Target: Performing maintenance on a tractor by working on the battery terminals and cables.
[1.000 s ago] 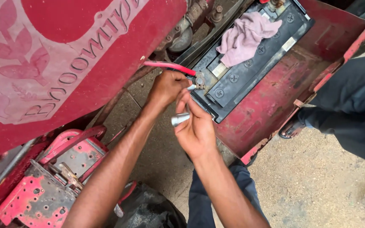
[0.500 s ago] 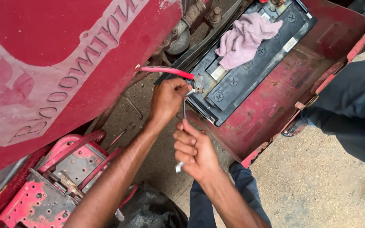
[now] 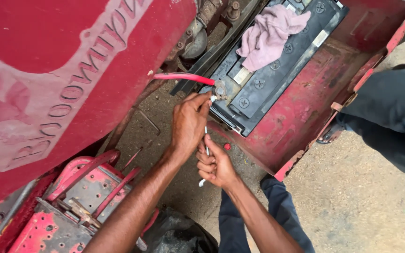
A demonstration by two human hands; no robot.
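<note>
While the left hand [image 3: 188, 122] pinches at the terminal clamp [image 3: 220, 90] on the near corner of the black battery [image 3: 277, 70], the right hand [image 3: 215, 164] is clenched round the lower shank of a slim metal wrench [image 3: 206, 145]. The wrench stands nearly upright in the view, its long axis running from the end poking out below the fist up towards the clamp; its working end is hidden behind the left fingers. It looks stiff, light and possibly greasy, so a full fist low on the shank seems the surest hold. The red cable [image 3: 183, 77] leads left from the clamp and should flex only grudgingly. A pink rag [image 3: 270, 33] lies on the battery, inside the red tray [image 3: 305, 107].
</note>
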